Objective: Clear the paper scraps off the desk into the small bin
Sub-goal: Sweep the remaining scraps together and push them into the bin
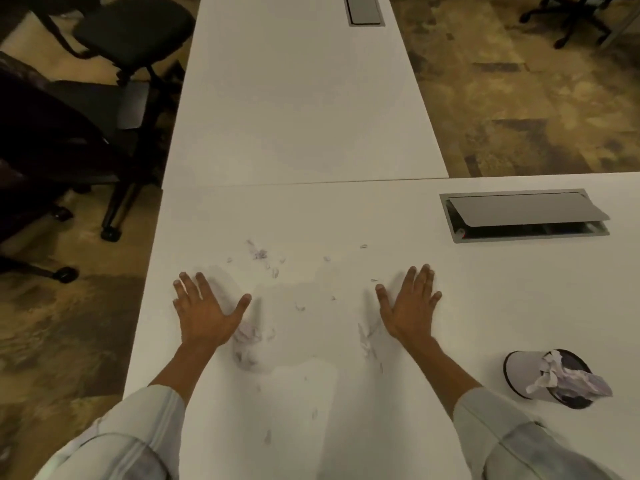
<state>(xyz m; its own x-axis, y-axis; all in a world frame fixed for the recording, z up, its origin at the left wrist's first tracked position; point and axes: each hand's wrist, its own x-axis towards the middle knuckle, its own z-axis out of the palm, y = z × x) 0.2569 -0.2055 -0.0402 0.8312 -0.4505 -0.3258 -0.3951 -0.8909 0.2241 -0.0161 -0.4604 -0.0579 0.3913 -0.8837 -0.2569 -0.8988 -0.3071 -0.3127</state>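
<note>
There is one view only, from a wide-angle camera on the person's head, looking forward and steeply down onto the white desk (346, 209). It sits close above the near edge, so both sleeves enter from the bottom corners. The lens bends straight edges toward the borders. Farther up, the frame takes in a second desk (298, 98), carpet (519, 98) and office chairs (131, 32) at upper left.

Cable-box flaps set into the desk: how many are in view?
2: one cable-box flap right of the hands, propped open; another at the far end, cut by the frame edge.
</note>
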